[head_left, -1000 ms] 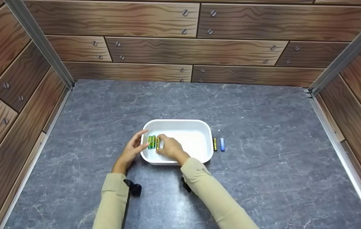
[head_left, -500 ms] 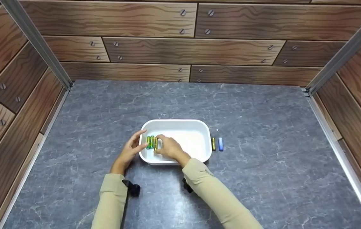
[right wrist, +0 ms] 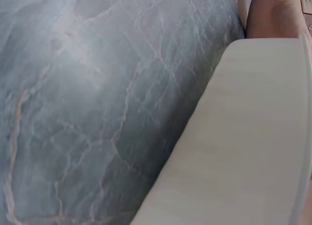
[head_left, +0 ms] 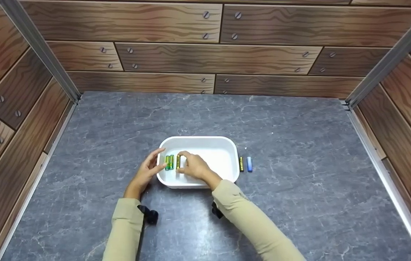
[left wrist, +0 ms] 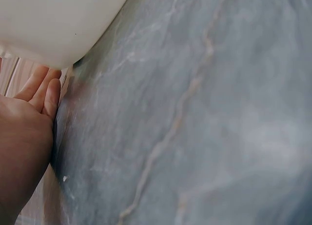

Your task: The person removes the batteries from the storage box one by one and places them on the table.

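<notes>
In the head view, a white rectangular tub (head_left: 223, 152) has my left hand (head_left: 146, 171) at its left end, with thumb and index finger reaching to the rim. The left wrist view shows other fingers (left wrist: 36, 88) stretched straight beside the outer wall. Two green batteries (head_left: 169, 162) lie side by side inside, close to the left thumb. Reaching in over the front rim, my right hand (head_left: 195, 166) pinches a gold-and-dark battery (head_left: 178, 162) lengthwise between thumb and finger. In the right wrist view the tub's wall hides most of that hand.
Outside the tub's right end, a gold-and-black battery (head_left: 241, 164) and a blue battery-shaped cylinder (head_left: 249, 164) lie parallel. Grey marbled tabletop (head_left: 299, 145) surrounds the tub. Wood-patterned walls (head_left: 176, 56) enclose the back and both sides.
My right hand has shifted slightly right with its battery, widening the gap to the two green ones. The left hand keeps its place at the tub's left end.
</notes>
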Demonstrator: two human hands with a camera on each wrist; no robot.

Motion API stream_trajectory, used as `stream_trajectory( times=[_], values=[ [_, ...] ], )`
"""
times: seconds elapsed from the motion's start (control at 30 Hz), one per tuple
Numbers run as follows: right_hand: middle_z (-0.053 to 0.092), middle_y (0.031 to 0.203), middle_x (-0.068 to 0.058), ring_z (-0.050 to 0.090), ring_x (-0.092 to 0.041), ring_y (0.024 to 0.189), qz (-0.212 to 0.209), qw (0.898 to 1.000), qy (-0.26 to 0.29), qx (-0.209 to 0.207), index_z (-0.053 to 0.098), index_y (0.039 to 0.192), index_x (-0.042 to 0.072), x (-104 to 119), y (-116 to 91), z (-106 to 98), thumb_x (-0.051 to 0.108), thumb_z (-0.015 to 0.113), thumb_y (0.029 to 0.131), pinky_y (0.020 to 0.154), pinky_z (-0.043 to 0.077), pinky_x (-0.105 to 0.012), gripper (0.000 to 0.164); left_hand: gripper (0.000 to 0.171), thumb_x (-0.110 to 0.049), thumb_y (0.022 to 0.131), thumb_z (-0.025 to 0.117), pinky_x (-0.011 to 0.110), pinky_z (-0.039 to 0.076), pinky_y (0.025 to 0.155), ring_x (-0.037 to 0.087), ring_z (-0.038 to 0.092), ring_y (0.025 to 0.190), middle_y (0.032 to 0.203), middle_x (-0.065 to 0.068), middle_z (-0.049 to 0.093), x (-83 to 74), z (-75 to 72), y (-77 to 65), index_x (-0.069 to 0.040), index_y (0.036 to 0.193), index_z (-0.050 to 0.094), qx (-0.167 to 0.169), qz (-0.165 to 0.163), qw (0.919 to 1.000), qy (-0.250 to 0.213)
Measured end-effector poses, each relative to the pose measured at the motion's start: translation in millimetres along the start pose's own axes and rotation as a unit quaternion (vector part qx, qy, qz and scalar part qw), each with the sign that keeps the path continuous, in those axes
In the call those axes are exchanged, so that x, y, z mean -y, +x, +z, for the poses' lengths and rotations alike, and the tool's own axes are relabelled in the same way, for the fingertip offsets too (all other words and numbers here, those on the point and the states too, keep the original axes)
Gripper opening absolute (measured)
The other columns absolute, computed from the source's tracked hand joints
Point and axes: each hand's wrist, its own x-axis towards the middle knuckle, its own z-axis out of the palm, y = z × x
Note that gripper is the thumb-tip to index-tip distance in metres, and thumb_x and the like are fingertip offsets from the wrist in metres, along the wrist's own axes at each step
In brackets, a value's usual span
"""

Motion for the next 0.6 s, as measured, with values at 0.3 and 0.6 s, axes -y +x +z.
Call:
stream_trajectory(
  times=[0.3, 0.6],
  values=[
    [0.047, 0.065, 0.006, 0.042, -0.006, 0.057, -0.005, 1.0, 0.028, -0.002, 0.052, 0.135, 0.006, -4.5, -3.3, -11.9, 0.018, 0.073, 0.084, 0.052, 0.032, -0.018, 0.057, 0.059, -0.001, 0.091, 0.059, 0.016, 0.039, 0.099, 0.033, 0.032, 0.145, 0.155, 0.02, 0.033, 0.7, -0.8, 0.2, -0.003, 0.146, 0.036, -0.002, -0.005, 1.0, 0.005],
    [0.046, 0.061, 0.007, 0.041, -0.006, 0.054, -0.018, 0.998, 0.059, -0.008, 0.051, 0.135, 0.005, -9.4, -11.9, -24.9, 0.016, 0.073, 0.085, 0.051, 0.033, -0.018, 0.056, 0.06, -0.001, 0.092, 0.058, 0.013, 0.038, 0.098, 0.033, 0.03, 0.146, 0.156, 0.02, 0.032, -1.6, 0.3, -0.6, -0.003, 0.146, 0.035, 0.0, -0.004, 1.0, 0.001]
  ],
)
